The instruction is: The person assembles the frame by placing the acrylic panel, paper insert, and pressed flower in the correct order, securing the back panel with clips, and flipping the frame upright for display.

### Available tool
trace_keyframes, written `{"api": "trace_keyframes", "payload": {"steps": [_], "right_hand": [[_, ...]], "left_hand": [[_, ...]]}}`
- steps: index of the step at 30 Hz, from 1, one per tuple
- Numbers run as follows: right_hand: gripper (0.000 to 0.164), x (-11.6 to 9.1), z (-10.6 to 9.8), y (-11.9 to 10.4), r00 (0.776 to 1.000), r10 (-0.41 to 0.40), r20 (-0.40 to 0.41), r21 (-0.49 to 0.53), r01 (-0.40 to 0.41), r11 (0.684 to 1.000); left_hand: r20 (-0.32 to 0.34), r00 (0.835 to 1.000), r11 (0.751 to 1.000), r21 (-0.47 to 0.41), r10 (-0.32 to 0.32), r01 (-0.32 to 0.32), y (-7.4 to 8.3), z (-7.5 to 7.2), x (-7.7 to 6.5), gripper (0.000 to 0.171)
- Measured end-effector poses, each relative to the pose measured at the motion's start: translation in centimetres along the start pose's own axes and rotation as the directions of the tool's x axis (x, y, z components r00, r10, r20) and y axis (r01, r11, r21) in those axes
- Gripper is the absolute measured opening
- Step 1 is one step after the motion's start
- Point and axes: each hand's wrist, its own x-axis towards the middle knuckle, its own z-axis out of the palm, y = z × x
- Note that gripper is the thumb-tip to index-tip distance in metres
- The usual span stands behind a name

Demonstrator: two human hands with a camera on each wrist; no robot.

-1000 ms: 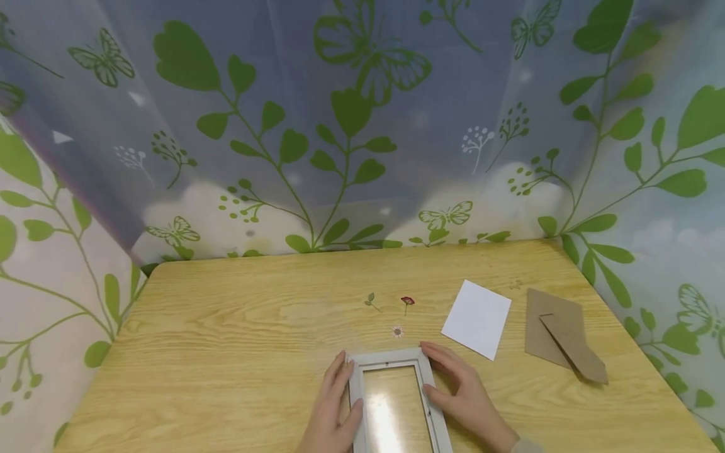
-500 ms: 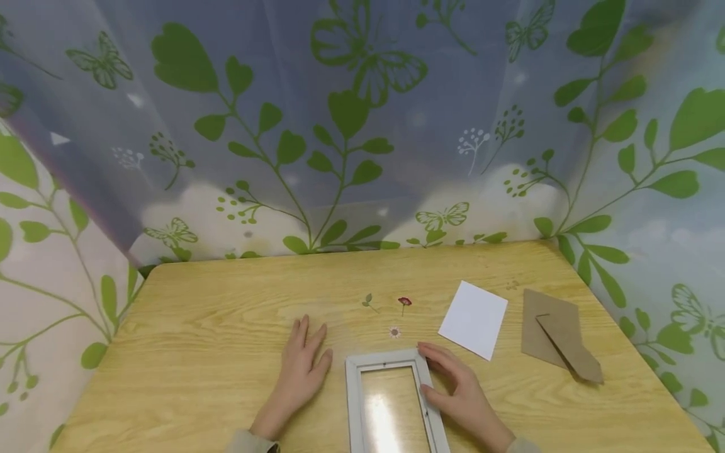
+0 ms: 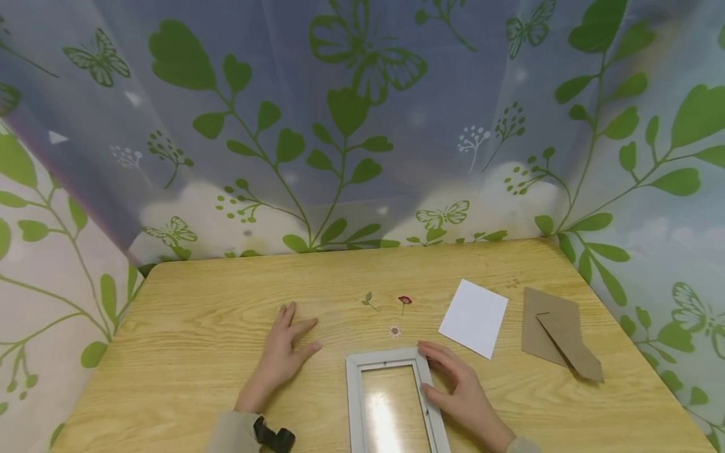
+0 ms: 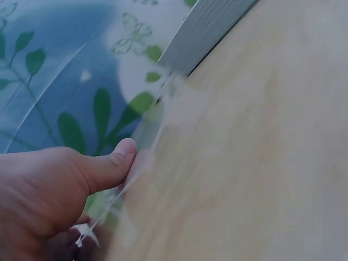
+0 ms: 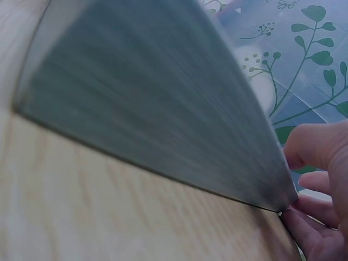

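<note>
A white-grey picture frame lies near the front of the table, its lower end cut off in the head view. My right hand grips its right side, fingers at the upper corner and thumb on the rail. The frame's side fills much of the right wrist view, the fingers at its end. To the frame's left, my left hand is low over the table with fingers spread. A faint clear sheet shows in the left wrist view, with the left thumb right at its edge.
Beyond the frame lie a green leaf sprig, a red pressed flower and a small pale flower. To the right are a white card and a brown backing board with its stand. Patterned curtains enclose the table.
My left hand has let go of the frame's left side and moved left and away from me, fingers spreading. The right hand and the frame have stayed in place.
</note>
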Motion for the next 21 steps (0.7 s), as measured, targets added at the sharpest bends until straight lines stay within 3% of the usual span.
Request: {"api": "trace_keyframes", "payload": {"steps": [5,9,11,13,16,18,21], "right_hand": [[0.061,0.0,0.1,0.0,1.000,0.006,0.001,0.007,-0.006,1.000],[0.062,0.0,0.1,0.1,1.000,0.001,-0.001,0.007,-0.001,1.000],[0.062,0.0,0.1,0.2,1.000,-0.007,-0.001,0.010,0.007,1.000],[0.062,0.0,0.1,0.4,1.000,-0.017,0.001,0.014,0.017,1.000],[0.063,0.0,0.1,0.6,1.000,-0.021,0.002,0.020,0.021,1.000],[0.063,0.0,0.1,0.6,1.000,-0.019,0.001,0.024,0.019,1.000],[0.062,0.0,0.1,0.5,1.000,-0.020,-0.001,0.026,0.020,0.999]], "left_hand": [[0.095,0.994,0.992,-0.110,-0.053,0.063,-0.9,-1.6,0.4,0.050],[0.167,0.981,0.975,-0.179,-0.099,0.129,-0.7,-3.0,0.7,0.058],[0.164,0.976,0.972,-0.159,-0.145,0.172,-0.2,-3.3,1.0,0.062],[0.131,0.964,0.966,-0.088,-0.232,0.245,0.5,-3.5,1.5,0.069],[0.070,0.915,0.918,0.053,-0.397,0.394,2.1,-3.6,2.2,0.087],[0.032,0.878,0.868,0.174,-0.477,0.465,3.2,-3.5,2.8,0.099],[-0.001,0.825,0.790,0.286,-0.565,0.542,4.6,-3.0,3.7,0.109]]}}
